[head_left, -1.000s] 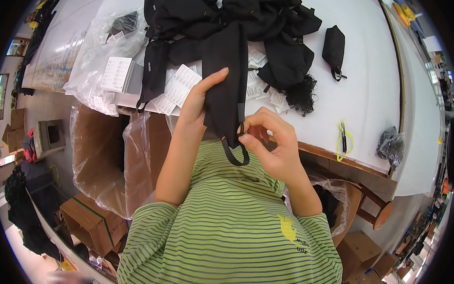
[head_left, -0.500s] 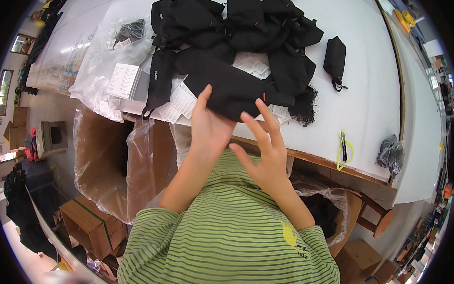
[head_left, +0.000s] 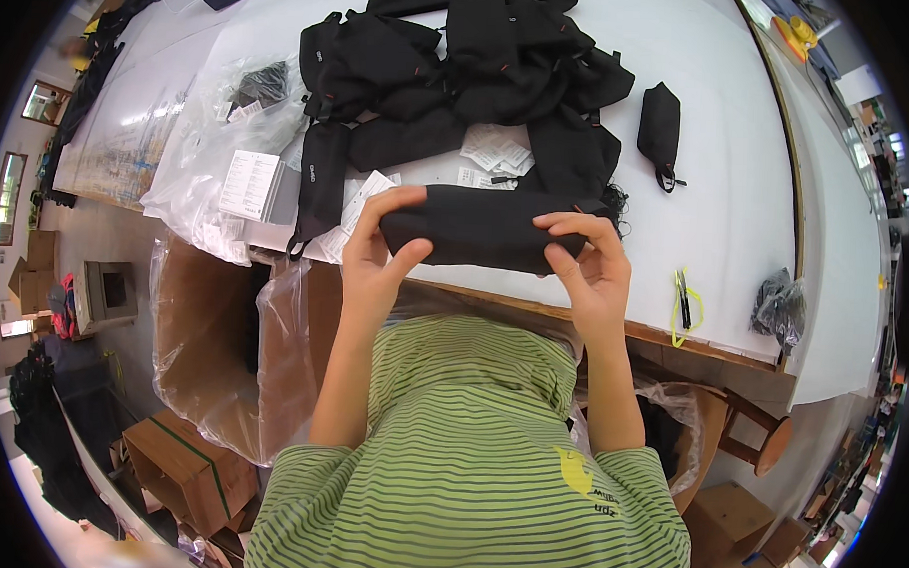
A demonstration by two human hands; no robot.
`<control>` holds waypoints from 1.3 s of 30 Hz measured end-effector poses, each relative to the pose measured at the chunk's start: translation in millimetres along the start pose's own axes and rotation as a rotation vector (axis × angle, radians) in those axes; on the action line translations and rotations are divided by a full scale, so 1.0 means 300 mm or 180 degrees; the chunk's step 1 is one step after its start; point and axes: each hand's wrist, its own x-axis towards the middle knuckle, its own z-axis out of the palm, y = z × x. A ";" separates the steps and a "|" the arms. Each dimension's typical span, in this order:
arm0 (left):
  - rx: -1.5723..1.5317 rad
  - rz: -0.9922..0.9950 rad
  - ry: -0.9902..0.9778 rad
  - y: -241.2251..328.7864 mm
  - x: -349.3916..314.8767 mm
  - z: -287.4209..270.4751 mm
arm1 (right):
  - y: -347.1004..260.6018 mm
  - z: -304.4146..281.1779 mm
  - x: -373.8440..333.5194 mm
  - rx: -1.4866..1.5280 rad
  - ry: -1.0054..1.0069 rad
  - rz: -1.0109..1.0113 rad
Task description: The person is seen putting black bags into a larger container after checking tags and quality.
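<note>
I hold a long black fabric pouch (head_left: 481,228) level in front of my chest, over the near edge of the white table (head_left: 738,194). My left hand (head_left: 378,249) grips its left end, thumb underneath. At its right end my right hand (head_left: 590,264) pinches it with the fingers over the top. Behind it on the table lies a heap of similar black pouches (head_left: 462,74). White paper cards (head_left: 494,150) lie among them.
One black pouch (head_left: 660,126) lies apart at the right. Clear plastic bags (head_left: 224,146) lie at the table's left. A yellow-handled tool (head_left: 686,302) and a dark bundle (head_left: 782,305) sit near the right edge. Plastic-lined cardboard boxes (head_left: 212,336) stand below the table.
A second ago the pouch hung upright from my hands. I laid it down flat, and now both hands hold it stretched sideways by its ends.
</note>
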 end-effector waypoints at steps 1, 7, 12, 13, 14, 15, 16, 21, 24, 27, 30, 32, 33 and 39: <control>0.0265 -0.0136 -0.0317 0.003 0.002 -0.005 | -0.007 -0.004 0.008 0.0248 0.0092 0.0248; -0.0055 -0.0663 0.0259 -0.012 -0.002 0.043 | -0.021 -0.023 0.033 -0.0272 0.0455 0.0415; -0.0264 -0.1174 -0.0191 -0.006 0.015 0.045 | 0.007 -0.128 0.040 -0.0909 0.0311 0.0644; -0.0281 -0.1149 -0.0237 -0.010 0.013 0.033 | 0.021 -0.160 0.051 -0.0924 0.0358 0.0618; -0.0162 -0.1078 -0.0013 -0.031 0.014 0.011 | 0.035 -0.199 0.069 -0.0737 0.0850 0.0608; -0.0045 -0.1003 0.0217 -0.051 0.012 -0.011 | 0.046 -0.242 0.092 -0.0539 0.1334 0.0585; -0.0076 -0.0970 0.0166 -0.075 0.007 -0.034 | 0.059 -0.292 0.122 -0.0433 0.1712 0.0413; -0.0406 -0.1417 0.0313 -0.111 -0.049 -0.090 | 0.109 -0.513 0.273 0.0995 0.2760 0.0351; -0.0557 -0.1543 0.0334 -0.108 -0.076 -0.083 | 0.209 -0.647 0.376 0.3189 0.3138 0.0889; -0.0704 -0.1628 0.0288 -0.115 -0.085 -0.073 | 0.398 -0.807 0.444 0.3581 0.3248 0.1326; -0.0698 -0.1763 0.0236 -0.100 -0.085 -0.054 | 0.510 -0.905 0.452 0.2458 0.3246 0.2071; -0.0595 -0.1854 0.0223 -0.103 -0.088 -0.062 | 0.503 -0.919 0.442 0.1722 0.3015 0.2090; -0.0601 -0.1843 0.0235 -0.105 -0.088 -0.060 | 0.503 -0.925 0.428 0.0995 0.2807 0.2080; -0.0721 -0.1845 0.0209 -0.118 -0.083 -0.044 | 0.456 -0.929 0.421 -0.0557 0.1867 0.1742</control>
